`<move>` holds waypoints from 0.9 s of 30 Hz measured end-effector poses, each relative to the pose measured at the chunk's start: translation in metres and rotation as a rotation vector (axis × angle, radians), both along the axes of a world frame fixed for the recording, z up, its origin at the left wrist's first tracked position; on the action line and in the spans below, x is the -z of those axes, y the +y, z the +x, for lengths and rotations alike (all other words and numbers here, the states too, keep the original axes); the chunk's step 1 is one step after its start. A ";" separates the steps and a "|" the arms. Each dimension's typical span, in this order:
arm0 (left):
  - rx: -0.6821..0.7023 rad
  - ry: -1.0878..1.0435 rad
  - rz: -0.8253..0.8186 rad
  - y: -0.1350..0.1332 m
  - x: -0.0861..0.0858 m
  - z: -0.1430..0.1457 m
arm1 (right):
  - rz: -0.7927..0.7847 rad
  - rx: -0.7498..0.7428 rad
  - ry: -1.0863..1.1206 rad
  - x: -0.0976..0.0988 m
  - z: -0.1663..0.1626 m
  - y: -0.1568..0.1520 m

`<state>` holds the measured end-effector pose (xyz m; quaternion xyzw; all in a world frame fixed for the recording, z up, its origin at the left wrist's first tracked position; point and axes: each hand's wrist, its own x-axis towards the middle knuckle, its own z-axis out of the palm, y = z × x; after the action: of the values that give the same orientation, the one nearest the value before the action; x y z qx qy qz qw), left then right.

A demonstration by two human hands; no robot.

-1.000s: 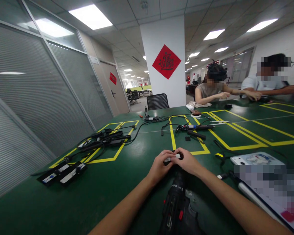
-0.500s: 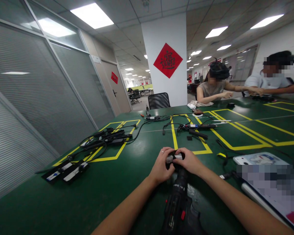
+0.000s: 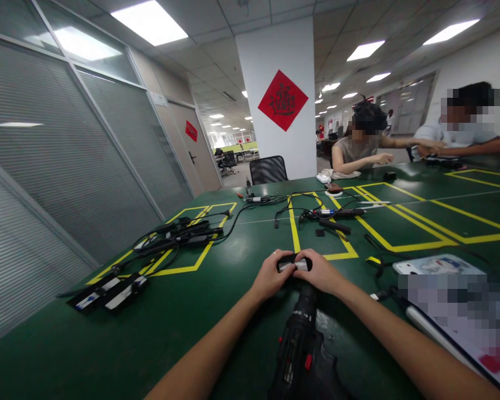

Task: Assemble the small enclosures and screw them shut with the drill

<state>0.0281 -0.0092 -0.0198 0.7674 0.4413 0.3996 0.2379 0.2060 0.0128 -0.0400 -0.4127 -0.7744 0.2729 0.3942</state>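
Centred above the table's near side, my left hand [image 3: 270, 278] and my right hand [image 3: 323, 272] grip opposite ends of a small black case [image 3: 293, 258]. Both thumbs press at pale, silvery pieces [image 3: 301, 265] set in its face. What the case is, and how the pieces sit in it, I cannot make out; fingers cover its ends. Between my forearms lies a black power drill [image 3: 296, 339] with red buttons, its chuck pointing away from me, just below the case.
Black cables and adapters [image 3: 187, 236] and two flat black pieces [image 3: 108, 294] lie at left. A pen-shaped tool [image 3: 341, 213] lies beyond my hands. At right are a phone [image 3: 441, 266] and a blurred item [image 3: 462, 322]. Two people [image 3: 358, 150] sit across the green table [image 3: 208, 344].
My left thumb has moved up onto the case's face, and more of its pale pieces show. The view has shifted slightly. The drill stays lying between my forearms.
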 end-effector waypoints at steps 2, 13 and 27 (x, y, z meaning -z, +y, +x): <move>0.000 0.004 0.003 0.000 -0.001 0.000 | -0.004 -0.002 -0.003 0.000 0.000 -0.001; -0.008 -0.059 -0.005 0.000 0.002 0.002 | 0.001 0.053 -0.031 -0.007 -0.002 -0.008; -0.190 -0.135 0.112 -0.025 -0.021 -0.006 | -0.011 0.023 0.083 -0.002 0.000 -0.011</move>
<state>0.0221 -0.0342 0.0010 0.7056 0.4720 0.4952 0.1846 0.2064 0.0022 -0.0383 -0.4121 -0.7510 0.2895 0.4270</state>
